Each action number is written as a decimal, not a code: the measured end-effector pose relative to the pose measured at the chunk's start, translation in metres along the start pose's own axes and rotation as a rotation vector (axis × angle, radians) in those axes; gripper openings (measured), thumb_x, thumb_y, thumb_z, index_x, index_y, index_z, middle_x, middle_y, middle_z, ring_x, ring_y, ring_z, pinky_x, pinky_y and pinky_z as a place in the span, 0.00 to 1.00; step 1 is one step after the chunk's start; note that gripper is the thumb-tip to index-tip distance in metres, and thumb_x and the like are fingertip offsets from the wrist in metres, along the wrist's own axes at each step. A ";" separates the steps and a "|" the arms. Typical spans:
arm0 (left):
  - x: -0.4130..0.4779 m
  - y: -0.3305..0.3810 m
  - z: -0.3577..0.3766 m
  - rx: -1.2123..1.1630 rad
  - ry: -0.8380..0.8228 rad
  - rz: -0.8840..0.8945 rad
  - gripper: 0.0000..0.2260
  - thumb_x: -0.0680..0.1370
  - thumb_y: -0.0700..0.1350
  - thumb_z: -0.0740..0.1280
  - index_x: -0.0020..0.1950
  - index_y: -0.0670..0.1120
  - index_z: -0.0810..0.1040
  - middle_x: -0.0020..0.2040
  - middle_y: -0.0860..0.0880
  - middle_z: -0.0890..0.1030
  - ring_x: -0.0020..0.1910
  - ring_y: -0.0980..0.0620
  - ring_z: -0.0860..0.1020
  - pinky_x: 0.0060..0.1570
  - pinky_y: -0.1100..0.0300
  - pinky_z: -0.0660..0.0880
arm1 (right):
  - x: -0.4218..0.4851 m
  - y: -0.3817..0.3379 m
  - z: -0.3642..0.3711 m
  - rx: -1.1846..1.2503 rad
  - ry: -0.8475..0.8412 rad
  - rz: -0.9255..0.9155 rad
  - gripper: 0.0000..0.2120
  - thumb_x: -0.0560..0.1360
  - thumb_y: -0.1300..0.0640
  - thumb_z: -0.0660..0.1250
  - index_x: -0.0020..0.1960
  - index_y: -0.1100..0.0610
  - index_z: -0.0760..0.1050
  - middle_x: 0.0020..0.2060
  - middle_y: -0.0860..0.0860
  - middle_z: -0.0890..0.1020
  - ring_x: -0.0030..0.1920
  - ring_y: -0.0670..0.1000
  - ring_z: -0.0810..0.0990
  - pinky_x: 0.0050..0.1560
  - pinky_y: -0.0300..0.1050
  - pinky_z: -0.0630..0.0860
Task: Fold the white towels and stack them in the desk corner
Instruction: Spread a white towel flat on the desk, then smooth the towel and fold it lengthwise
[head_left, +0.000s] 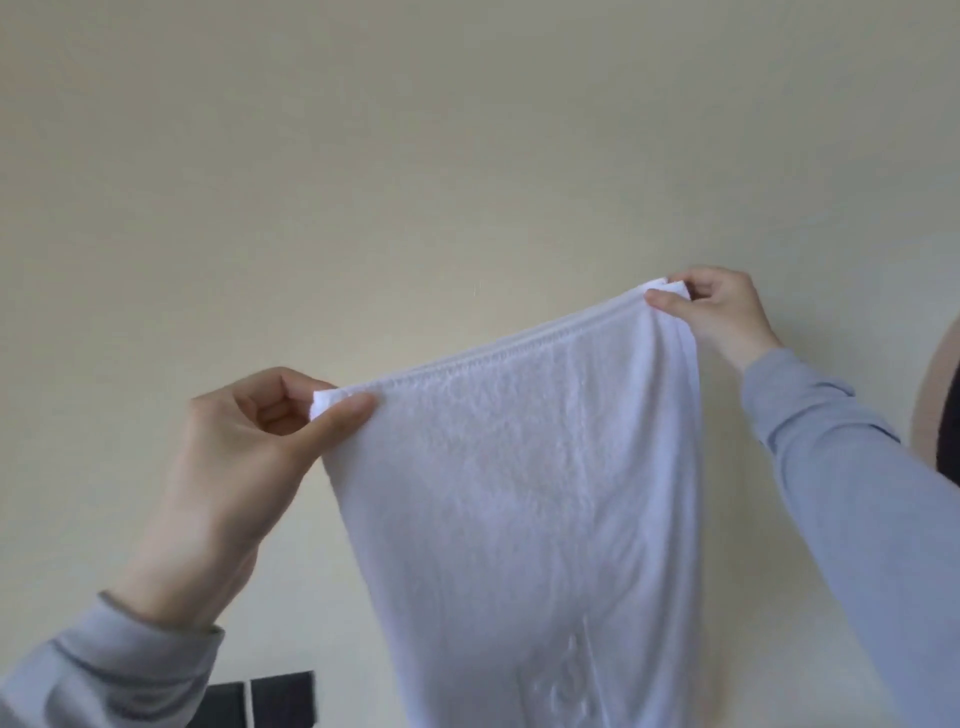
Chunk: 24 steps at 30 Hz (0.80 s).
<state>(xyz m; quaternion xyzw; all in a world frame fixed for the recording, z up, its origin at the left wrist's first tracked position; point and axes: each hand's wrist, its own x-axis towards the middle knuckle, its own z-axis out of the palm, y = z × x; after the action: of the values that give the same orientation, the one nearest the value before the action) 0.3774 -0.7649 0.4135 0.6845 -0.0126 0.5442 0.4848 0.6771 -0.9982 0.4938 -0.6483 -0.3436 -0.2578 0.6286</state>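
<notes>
**White terry up in the air, a corner in each hand**

White towel (519, 493) hangs in front of the cream wall (363, 156), held by its top hem, and I can't see the desk at all from the head view. The left hand (244, 467) pinches the near corner between thumb and curled fingers. The right hand (722, 317) pinches the far corner the same way, with what look like two layers of edge stacked in that pinch. So both grips are closed on cloth.

The hem runs tilted, with the right corner higher than the left, and the body of the towel sags into soft vertical creases. The bottom edge drops out of frame.

My read is that this is the shake-out and line-up before a fold. To do it well, I'd level the two corners, pull the hem taut enough to flatten those creases, and check that the side edges hang parallel. Then I'd bring corner to corner with the pinches firm, because terry slips and a lopsided first fold carries through the whole stack. A dark panel (260, 701) sits low on the wall, well clear of the cloth.
</notes>
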 end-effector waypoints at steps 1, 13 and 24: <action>-0.009 -0.001 0.003 0.015 0.009 -0.006 0.12 0.59 0.55 0.75 0.33 0.48 0.81 0.32 0.51 0.83 0.31 0.58 0.79 0.32 0.72 0.73 | 0.007 -0.002 0.008 -0.014 -0.018 -0.019 0.07 0.69 0.60 0.73 0.46 0.60 0.79 0.42 0.55 0.79 0.43 0.49 0.74 0.46 0.42 0.69; -0.204 -0.139 -0.148 0.428 -0.006 -0.727 0.13 0.61 0.55 0.76 0.37 0.48 0.83 0.34 0.51 0.84 0.33 0.58 0.81 0.38 0.64 0.73 | -0.144 0.088 0.254 -0.057 -0.657 0.042 0.06 0.69 0.62 0.73 0.43 0.63 0.78 0.36 0.52 0.76 0.39 0.47 0.71 0.35 0.31 0.64; -0.399 -0.246 -0.332 0.526 0.365 -1.385 0.06 0.69 0.36 0.75 0.34 0.39 0.80 0.29 0.47 0.81 0.30 0.49 0.77 0.29 0.67 0.70 | -0.449 0.164 0.479 -0.130 -1.067 0.344 0.09 0.69 0.61 0.70 0.37 0.66 0.73 0.31 0.53 0.73 0.35 0.51 0.68 0.38 0.42 0.66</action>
<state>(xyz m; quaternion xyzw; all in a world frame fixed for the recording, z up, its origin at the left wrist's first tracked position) 0.1061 -0.6133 -0.0691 0.5282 0.6302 0.2052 0.5308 0.4728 -0.5734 0.0084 -0.7729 -0.4866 0.1911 0.3597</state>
